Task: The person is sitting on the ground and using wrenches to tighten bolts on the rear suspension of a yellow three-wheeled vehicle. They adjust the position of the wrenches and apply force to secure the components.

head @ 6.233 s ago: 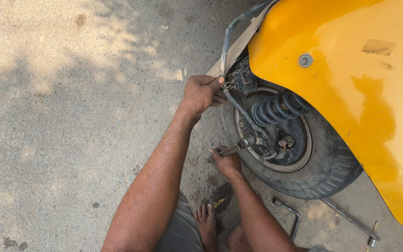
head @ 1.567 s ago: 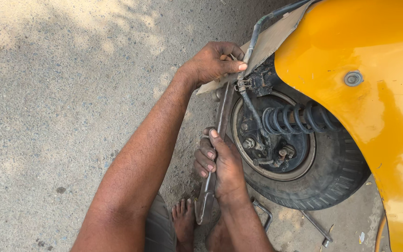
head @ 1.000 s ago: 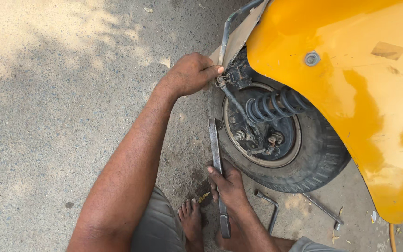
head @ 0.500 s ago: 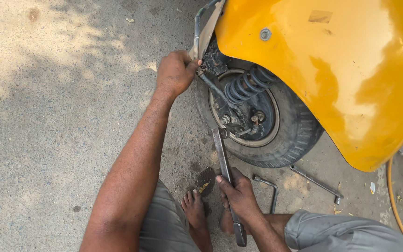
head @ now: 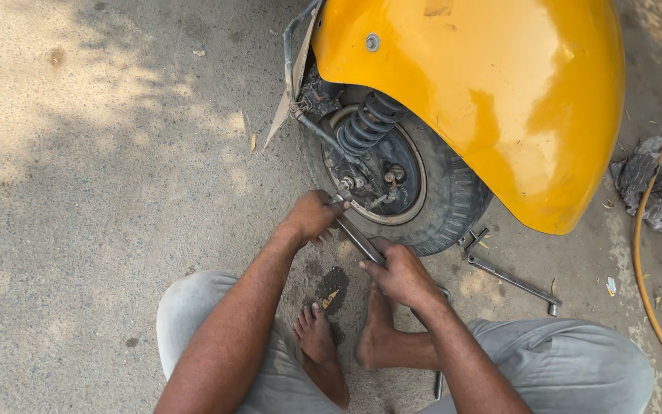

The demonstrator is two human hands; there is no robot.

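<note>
A yellow scooter mudguard (head: 492, 100) covers a small black wheel (head: 438, 207) with a coil spring (head: 369, 123) and a greasy hub (head: 377, 180). A long grey metal wrench (head: 358, 238) runs from the hub's lower left side down toward me. My left hand (head: 314, 216) grips its upper end right by the wheel. My right hand (head: 401, 274) is closed around the shaft lower down. My bare feet (head: 346, 337) rest on the concrete below both hands.
Another long metal tool (head: 511, 276) lies on the ground right of the wheel. A yellow hose (head: 653, 230) curves along the right edge, beside a crumpled grey rag (head: 653, 192). A dark oil stain (head: 329, 287) marks the concrete near my feet.
My left hand has dropped from the frame above the wheel down to the wrench's upper end. My right hand has slid up the shaft. The view has pulled back and shifted right.
</note>
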